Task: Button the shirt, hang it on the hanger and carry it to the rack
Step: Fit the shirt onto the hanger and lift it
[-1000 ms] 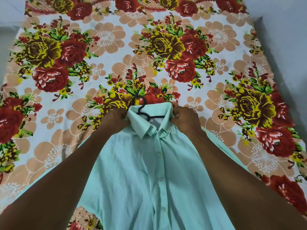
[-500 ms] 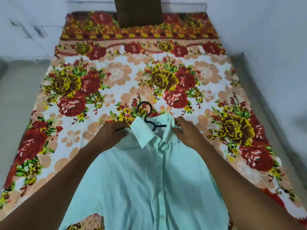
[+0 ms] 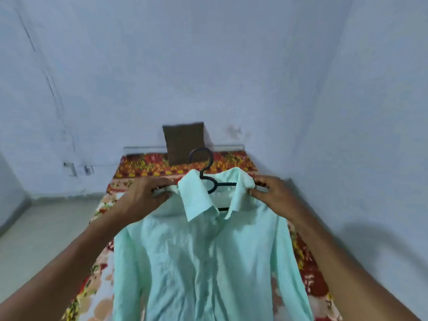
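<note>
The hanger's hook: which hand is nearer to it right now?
Left, narrowly. The hook rises above the collar; the left hand holds the shirt at the shoulder, below-left of it. The right hand pinches the opposite shoulder, farther off to the lower right.

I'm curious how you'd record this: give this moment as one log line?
shirt on hanger, lifted | left hand grips shoulder | right hand grips shoulder | rack unseen

Bedroom: floral-sheeted bed [image 3: 139, 166], plain walls [image 3: 208, 66]
</note>
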